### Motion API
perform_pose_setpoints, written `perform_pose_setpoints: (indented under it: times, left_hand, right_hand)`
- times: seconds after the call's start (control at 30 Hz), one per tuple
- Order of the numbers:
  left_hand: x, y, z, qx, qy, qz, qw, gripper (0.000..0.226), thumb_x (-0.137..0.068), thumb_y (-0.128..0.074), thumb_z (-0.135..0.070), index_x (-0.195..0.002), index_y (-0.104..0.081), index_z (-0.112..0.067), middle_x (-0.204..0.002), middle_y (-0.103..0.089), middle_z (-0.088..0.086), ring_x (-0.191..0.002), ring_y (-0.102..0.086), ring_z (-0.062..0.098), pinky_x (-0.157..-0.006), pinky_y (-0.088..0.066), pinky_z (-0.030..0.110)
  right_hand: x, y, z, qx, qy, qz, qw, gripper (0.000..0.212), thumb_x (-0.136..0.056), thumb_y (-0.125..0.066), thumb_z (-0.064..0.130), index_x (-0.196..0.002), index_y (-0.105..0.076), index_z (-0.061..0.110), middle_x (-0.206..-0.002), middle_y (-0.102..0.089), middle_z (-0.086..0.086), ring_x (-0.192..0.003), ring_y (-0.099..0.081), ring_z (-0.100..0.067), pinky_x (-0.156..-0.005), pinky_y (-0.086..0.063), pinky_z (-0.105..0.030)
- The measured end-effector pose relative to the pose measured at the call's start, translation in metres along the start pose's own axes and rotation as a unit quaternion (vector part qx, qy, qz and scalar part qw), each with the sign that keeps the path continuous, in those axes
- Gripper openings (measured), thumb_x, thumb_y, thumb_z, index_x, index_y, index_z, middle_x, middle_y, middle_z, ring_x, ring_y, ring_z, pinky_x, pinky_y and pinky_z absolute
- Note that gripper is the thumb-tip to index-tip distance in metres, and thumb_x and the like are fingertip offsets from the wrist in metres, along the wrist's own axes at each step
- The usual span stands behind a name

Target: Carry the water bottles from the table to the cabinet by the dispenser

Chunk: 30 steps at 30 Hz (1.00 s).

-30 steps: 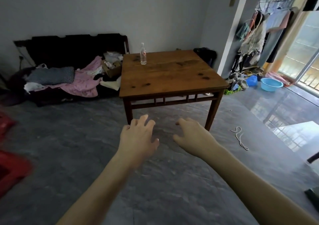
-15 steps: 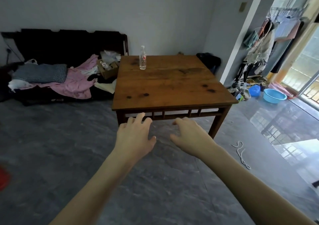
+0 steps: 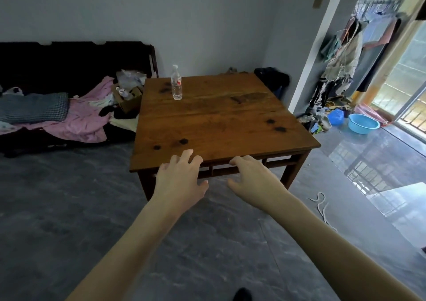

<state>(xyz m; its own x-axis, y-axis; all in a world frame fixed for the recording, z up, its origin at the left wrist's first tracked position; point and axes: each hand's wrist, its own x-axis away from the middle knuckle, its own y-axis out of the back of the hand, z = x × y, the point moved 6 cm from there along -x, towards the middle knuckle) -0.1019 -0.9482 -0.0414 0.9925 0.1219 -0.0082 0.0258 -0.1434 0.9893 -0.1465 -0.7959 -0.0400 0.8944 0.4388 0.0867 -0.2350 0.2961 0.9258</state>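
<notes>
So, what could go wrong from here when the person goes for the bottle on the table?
The water bottle stands upright near the far left edge of the table, and both hands are at the near edge, empty. A long reach across might tip it over.

A white cord lies on the glossy floor right of the table, so a foot could catch on it while carrying.

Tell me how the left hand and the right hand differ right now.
The left hand has its knuckles up and its fingertips showing over the near edge of the wooden table; the right hand sits lower against the table's apron. The left hand's thumb points right; the right hand's thumb points left. The left hand is nearer the water bottle. Both are bare, fingers loosely spread, holding nothing.
</notes>
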Motion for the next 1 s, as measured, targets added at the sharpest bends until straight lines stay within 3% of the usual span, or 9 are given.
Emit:
perform_pose_setpoints:
  times: [0.17, 0.53, 0.73, 1.0]
  left_hand:
    - [-0.059, -0.004, 0.000, -0.004, 0.008, -0.006, 1.000, 0.054, -0.097, -0.057, -0.051, -0.144, -0.043, -0.029, -0.160, -0.031, -0.003, -0.138, -0.043, 0.021, -0.109, -0.040, 0.040]
    - [-0.222, 0.007, -0.007, 0.001, 0.091, -0.036, 0.995, 0.057, -0.097, -0.056, -0.052, -0.148, -0.041, -0.031, -0.161, -0.031, -0.004, -0.145, -0.037, 0.021, -0.113, -0.038, 0.040]
    - [-0.271, -0.009, 0.015, 0.004, 0.131, -0.014, 0.991, 0.054, -0.097, -0.056, -0.051, -0.146, -0.042, -0.033, -0.163, -0.030, -0.004, -0.150, -0.029, 0.020, -0.117, -0.034, 0.041]
    - [-0.346, -0.022, 0.065, -0.006, 0.174, 0.000, 0.985, 0.053, -0.098, -0.055, -0.051, -0.146, -0.042, -0.031, -0.162, -0.029, -0.002, -0.150, -0.029, 0.022, -0.117, -0.032, 0.042]
  right_hand:
    - [-0.060, 0.008, -0.023, 0.026, 0.008, 0.021, 0.999, 0.038, -0.092, -0.055, 0.037, -0.125, -0.053, 0.017, -0.119, -0.055, -0.003, -0.102, -0.057, -0.020, -0.083, -0.056, -0.040]
    - [-0.243, 0.055, -0.081, 0.051, 0.054, 0.020, 0.997, 0.057, -0.092, -0.057, 0.043, -0.144, -0.043, 0.023, -0.143, -0.048, -0.001, -0.121, -0.053, -0.020, -0.093, -0.053, -0.038]
    - [-0.318, 0.041, -0.087, 0.061, 0.082, 0.065, 0.993, 0.064, -0.092, -0.058, 0.044, -0.149, -0.037, 0.024, -0.158, -0.033, -0.005, -0.142, -0.036, -0.025, -0.114, -0.035, -0.050]
    - [-0.417, 0.023, -0.074, 0.062, 0.099, 0.101, 0.988, 0.065, -0.094, -0.056, 0.044, -0.151, -0.032, 0.026, -0.161, -0.027, -0.004, -0.146, -0.030, -0.026, -0.117, -0.030, -0.050]
